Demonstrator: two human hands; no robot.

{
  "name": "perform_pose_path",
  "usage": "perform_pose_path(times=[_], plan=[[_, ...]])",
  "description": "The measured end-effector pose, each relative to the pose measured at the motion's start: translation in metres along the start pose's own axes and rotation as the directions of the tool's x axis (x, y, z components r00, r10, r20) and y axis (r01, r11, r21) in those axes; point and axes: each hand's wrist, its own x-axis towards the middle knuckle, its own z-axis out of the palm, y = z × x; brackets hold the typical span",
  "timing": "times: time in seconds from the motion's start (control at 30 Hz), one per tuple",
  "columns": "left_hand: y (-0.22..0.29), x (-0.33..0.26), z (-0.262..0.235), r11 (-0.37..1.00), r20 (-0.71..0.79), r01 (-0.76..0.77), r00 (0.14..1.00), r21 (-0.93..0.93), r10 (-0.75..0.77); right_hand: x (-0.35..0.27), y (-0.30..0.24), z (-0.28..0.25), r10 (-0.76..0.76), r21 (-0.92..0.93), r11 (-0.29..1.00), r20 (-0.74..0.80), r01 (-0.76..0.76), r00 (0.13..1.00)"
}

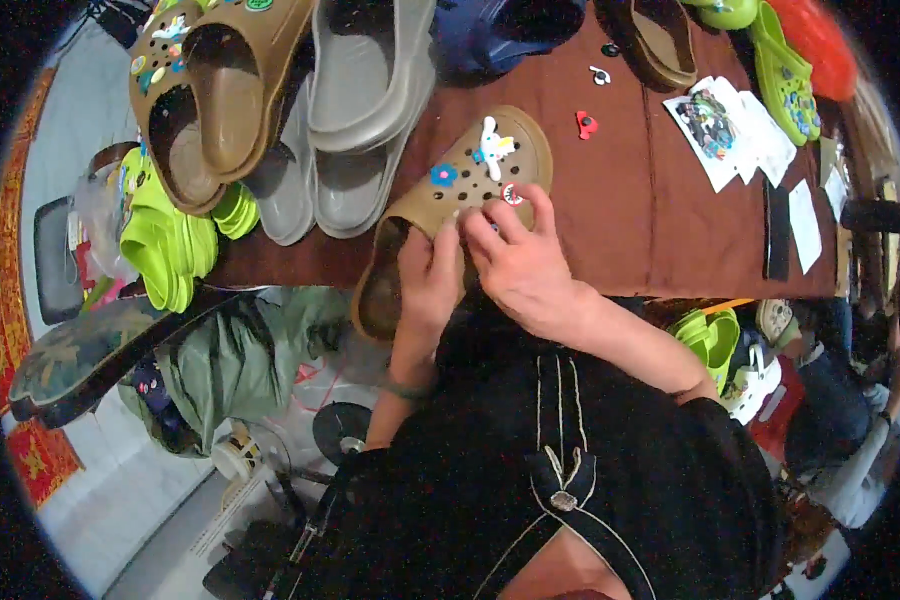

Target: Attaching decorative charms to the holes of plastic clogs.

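A tan clog lies tilted at the near edge of the table, its toe pointing away to the right. My left hand grips it at the foot opening, some fingers hidden inside and the thumb on the upper. My right hand is closed, with fingertips pressed together at the clog's holed upper; what they pinch is hidden. On the upper sit a white rabbit charm, a blue flower charm and a round red-and-white charm beside my right fingers.
Brown cloth covers the table. A red charm and a white charm lie beyond my right hand. Grey clogs, brown clogs and lime clogs stand left. Paper cards and a black strip lie right.
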Motion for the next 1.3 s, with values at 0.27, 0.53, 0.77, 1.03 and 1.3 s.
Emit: perform_pose_path(times=[0.27,0.53,0.77,1.03,1.3], plan=[[-0.002,-0.004,0.0,0.996,0.022,-0.053,0.998,0.068,0.051,0.018,0.007,-0.021,-0.208,0.052,0.978,0.27,0.202,0.94],[-0.016,-0.006,-0.014,0.956,0.082,-0.036,0.997,0.292,0.013,0.024,0.001,-0.002,-0.161,0.115,0.984,0.253,0.136,0.954],[-0.004,0.009,0.001,0.996,-0.036,0.072,0.997,0.043,-0.071,0.01,0.026,0.006,0.121,0.363,0.925,0.003,-0.113,0.993],[0.004,0.007,0.005,0.997,-0.046,0.073,0.996,0.039,-0.071,-0.029,0.056,0.02,0.496,0.863,0.43,0.02,-0.266,0.868],[0.028,0.003,0.013,0.98,-0.064,0.198,0.978,-0.028,-0.199,-0.055,0.081,0.026,0.594,0.597,0.691,-0.146,-0.408,0.791]])
